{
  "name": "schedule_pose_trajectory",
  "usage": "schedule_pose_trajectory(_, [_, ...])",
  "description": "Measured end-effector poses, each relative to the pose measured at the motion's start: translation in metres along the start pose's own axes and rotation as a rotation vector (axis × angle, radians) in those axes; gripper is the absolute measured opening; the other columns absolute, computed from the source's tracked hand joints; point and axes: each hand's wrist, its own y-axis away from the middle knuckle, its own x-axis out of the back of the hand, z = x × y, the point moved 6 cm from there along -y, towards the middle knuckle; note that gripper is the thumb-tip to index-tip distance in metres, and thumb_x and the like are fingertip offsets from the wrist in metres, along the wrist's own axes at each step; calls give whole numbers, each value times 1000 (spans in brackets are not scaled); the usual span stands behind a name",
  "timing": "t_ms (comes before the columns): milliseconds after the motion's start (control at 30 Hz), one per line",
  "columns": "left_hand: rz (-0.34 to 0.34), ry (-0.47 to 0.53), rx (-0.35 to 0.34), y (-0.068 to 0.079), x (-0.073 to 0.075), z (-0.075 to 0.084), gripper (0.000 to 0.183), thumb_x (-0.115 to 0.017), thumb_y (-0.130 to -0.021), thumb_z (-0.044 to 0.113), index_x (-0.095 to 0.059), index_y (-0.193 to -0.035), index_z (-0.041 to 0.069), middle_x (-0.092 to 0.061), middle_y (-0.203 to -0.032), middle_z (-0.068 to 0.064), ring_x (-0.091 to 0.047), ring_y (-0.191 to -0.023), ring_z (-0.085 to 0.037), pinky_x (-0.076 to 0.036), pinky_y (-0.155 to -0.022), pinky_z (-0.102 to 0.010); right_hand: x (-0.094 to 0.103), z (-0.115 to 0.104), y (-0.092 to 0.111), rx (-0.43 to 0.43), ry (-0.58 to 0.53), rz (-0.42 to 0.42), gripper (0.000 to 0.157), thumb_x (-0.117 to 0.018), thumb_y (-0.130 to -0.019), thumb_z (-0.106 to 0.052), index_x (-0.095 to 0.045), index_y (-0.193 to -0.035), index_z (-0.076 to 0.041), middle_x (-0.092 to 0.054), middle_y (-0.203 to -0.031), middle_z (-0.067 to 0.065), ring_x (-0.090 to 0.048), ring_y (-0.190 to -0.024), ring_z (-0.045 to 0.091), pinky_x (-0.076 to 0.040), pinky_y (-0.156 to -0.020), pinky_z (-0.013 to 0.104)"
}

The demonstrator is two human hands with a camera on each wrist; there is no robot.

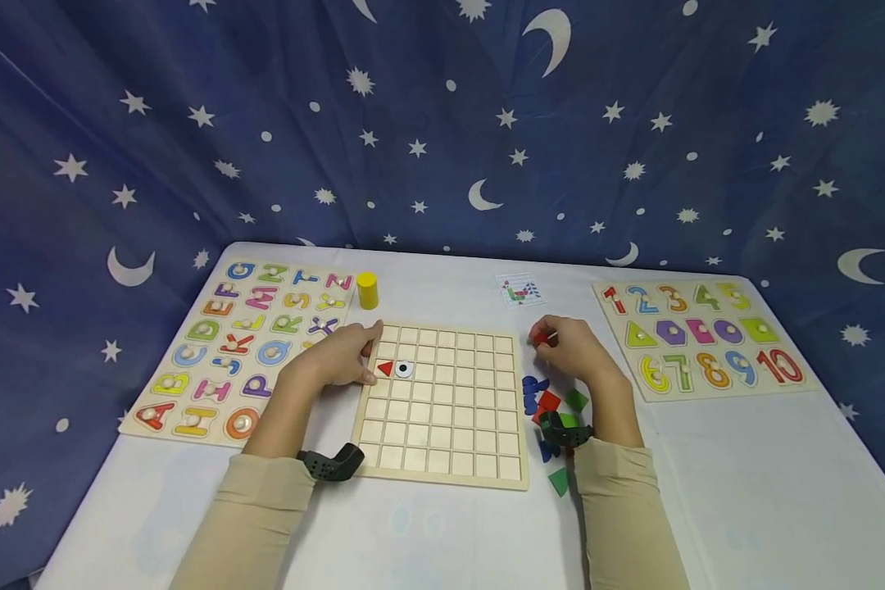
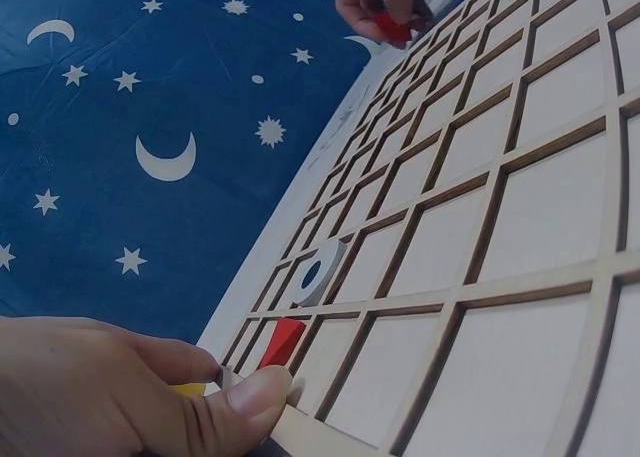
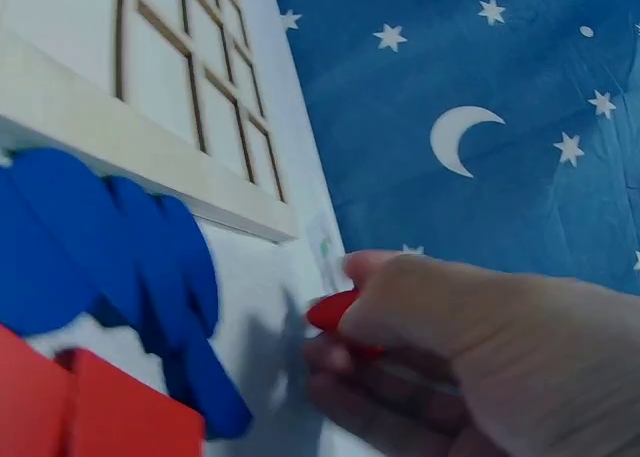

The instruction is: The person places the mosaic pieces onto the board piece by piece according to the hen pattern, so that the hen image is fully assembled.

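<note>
A wooden grid board [image 1: 442,419] lies in the middle of the table. My left hand [image 1: 337,358] grips its left edge, thumb at the rim and fingers toward the far corner. Close by, a red triangle [image 1: 385,369] and a white disc with a dark dot [image 1: 404,369] sit in neighbouring cells, seen also in the left wrist view. Beyond the board's right edge, my right hand [image 1: 571,348] pinches a small red piece [image 3: 332,311]; the fingers hide part of its shape. Blue pieces [image 1: 533,395], red pieces [image 1: 549,401] and green pieces [image 1: 577,400] lie loose near that wrist.
A letter puzzle board [image 1: 214,329] is at left, a number and shape puzzle board [image 1: 656,392] at right. Behind the grid stand a yellow cylinder [image 1: 367,291] and a small picture card [image 1: 519,290]. A starry blue curtain [image 1: 413,106] hangs along the table's back edge.
</note>
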Motion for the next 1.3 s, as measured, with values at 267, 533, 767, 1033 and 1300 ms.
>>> schedule_pose_trajectory(267, [-7, 19, 9, 0, 1, -1, 95, -78, -76, 18, -22, -151, 5, -50, -98, -9, -46, -93, -22, -37, -84, -37, 6, -29, -1, 166, -65, 179, 21, -67, -87, -10, -69, -107, -8, -66, -107, 9, -65, -93, 25, -54, -82, 40])
schedule_pose_trajectory(533, [-15, 8, 25, 1, 1, -2, 95, -79, -76, 18, -22, -151, 6, -49, -100, -9, -46, -97, -23, -37, -87, -38, -10, -74, 0, 305, -166, 280, 19, -68, -87, -15, -74, -105, -12, -73, -98, 5, -66, -79, 18, -52, -64, 28])
schedule_pose_trajectory(767, [-18, -7, 12, 0, 1, 0, 94, -78, -77, 18, -22, -151, 4, -49, -97, -9, -46, -94, -22, -37, -84, -37, -28, -120, 0, 392, -230, 198, 22, -68, -86, -8, -72, -108, -11, -69, -105, 6, -70, -91, 20, -56, -74, 29])
schedule_pose_trajectory(1033, [-22, -10, 39, -1, 2, 1, 93, -77, -78, 18, -22, -151, 7, -50, -100, -9, -47, -98, -23, -38, -88, -38, -46, -145, -3, 448, -174, 143, 18, -72, -83, -7, -75, -100, -12, -69, -98, 0, -70, -86, 15, -55, -74, 23])
schedule_pose_trajectory(1300, [-22, -9, 32, -1, 3, -1, 93, -78, -78, 19, -23, -151, 6, -50, -102, -9, -47, -99, -23, -38, -90, -39, -64, -148, -14, 427, -97, 108, 12, -73, -83, -13, -76, -94, -16, -73, -93, -3, -66, -88, 11, -52, -80, 28])
